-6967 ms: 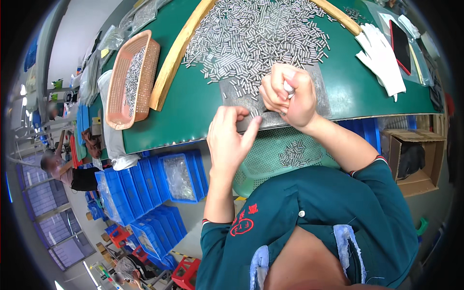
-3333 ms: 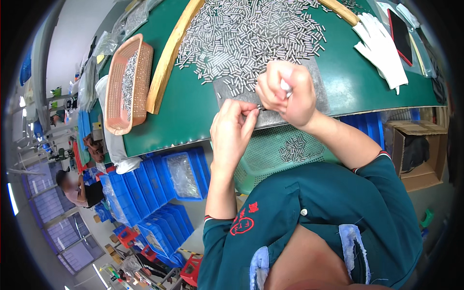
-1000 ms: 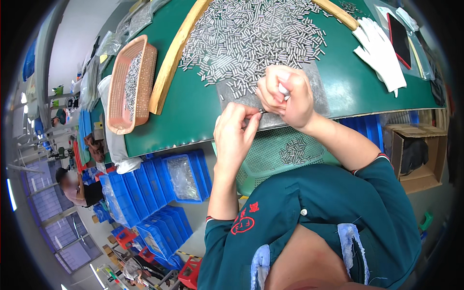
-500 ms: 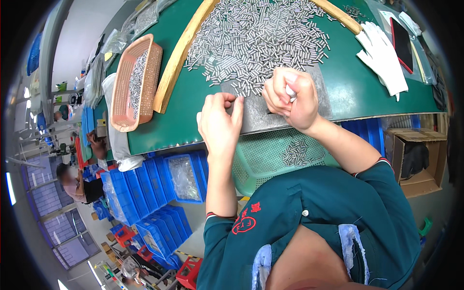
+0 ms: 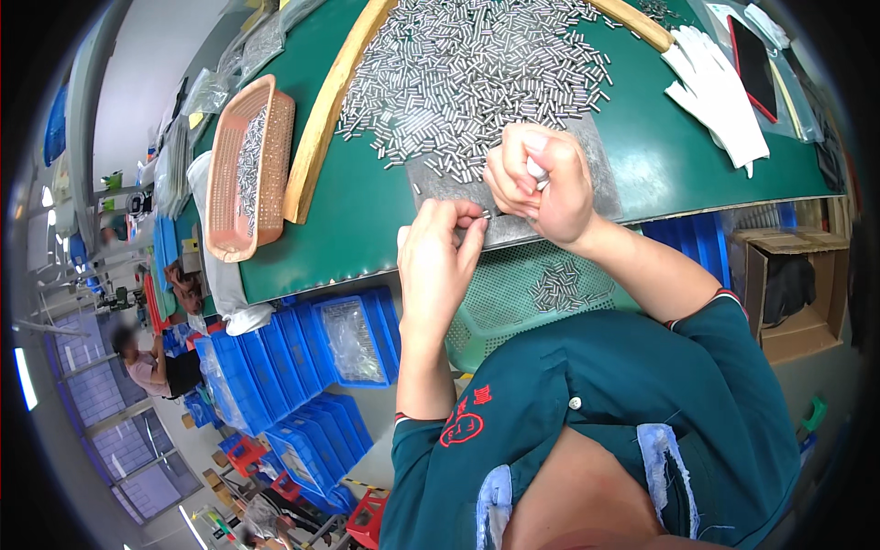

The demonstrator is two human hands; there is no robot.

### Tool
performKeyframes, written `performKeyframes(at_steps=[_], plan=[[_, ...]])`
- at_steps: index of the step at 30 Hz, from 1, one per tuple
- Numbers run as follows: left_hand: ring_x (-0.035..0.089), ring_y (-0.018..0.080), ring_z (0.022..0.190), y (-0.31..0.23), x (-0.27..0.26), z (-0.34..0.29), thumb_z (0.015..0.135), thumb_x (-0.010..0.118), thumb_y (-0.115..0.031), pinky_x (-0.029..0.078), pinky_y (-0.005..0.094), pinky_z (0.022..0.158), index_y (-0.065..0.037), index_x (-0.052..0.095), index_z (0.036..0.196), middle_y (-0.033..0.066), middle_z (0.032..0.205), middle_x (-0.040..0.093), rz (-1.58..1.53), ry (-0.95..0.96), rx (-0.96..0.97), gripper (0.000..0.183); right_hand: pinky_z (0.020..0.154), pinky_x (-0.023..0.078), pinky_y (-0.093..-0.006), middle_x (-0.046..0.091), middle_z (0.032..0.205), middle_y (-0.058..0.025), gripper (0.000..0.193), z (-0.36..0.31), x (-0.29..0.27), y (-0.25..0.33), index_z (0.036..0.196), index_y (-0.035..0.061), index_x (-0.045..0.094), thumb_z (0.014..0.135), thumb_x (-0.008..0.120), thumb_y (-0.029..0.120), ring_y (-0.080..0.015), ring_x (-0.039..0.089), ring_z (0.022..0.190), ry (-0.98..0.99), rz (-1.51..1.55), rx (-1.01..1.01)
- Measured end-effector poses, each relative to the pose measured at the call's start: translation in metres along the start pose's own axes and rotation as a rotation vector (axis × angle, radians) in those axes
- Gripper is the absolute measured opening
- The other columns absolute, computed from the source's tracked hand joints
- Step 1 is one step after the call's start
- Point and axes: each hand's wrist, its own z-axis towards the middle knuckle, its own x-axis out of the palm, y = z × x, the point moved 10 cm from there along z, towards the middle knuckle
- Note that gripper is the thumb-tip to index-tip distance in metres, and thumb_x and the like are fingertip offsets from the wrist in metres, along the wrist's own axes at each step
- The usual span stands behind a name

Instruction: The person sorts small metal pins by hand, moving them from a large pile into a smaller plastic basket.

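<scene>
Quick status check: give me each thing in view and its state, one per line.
left hand: fingertips pinched at the metal plate's near edge
right hand: closed around a small white piece
metal plate: flat on the green table
metal pins: loose, spread in a heap
orange basket: partly filled with pins
green basket: few pins inside
white gloves: lying unused

left hand pinching pin | right hand fisted | metal pins heaped

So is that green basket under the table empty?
No, not empty. The green basket has a small heap of little metal pins lying on its mesh bottom, though most of the bottom is bare.
</scene>
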Motion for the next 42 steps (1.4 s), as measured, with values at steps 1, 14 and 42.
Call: performKeyframes(at_steps=[1,14,42], plan=[[0.05,0.0149,0.057,-0.001,-0.001,-0.001,0.07,0.065,-0.009,0.036,0.0283,0.06,-0.008,0.058,0.078,0.0014,0.07,0.054,-0.017,-0.016,-0.004,0.01,0.036,0.023,-0.0202,0.035,0.048,-0.0003,0.03,0.0,-0.001,0.0,0.058,0.0044,0.036,0.083,0.034,0.022,-0.0052,0.027,0.039,0.009,0.006,-0.009],[0.044,0.0129,0.051,0.006,0.002,-0.003,0.07,0.065,-0.009,0.034,0.0266,0.057,-0.008,0.058,0.074,-0.0002,0.066,0.05,-0.083,-0.044,-0.022,0.008,0.033,0.02,-0.0217,0.03,0.043,-0.0006,0.031,0.001,0.002,0.001,0.056,0.0077,0.031,0.083,0.031,0.023,-0.0064,0.023,0.036,-0.034,-0.012,-0.028],[0.047,0.016,0.055,-0.008,-0.007,-0.004,0.071,0.063,-0.008,0.038,0.0292,0.058,-0.008,0.057,0.08,0.0028,0.075,0.053,-0.012,-0.092,0.073,0.011,0.036,0.023,-0.0203,0.035,0.049,-0.0008,0.029,-0.001,-0.001,0.002,0.058,0.0045,0.036,0.082,0.033,0.021,-0.0052,0.027,0.039,-0.004,0.009,-0.025]])
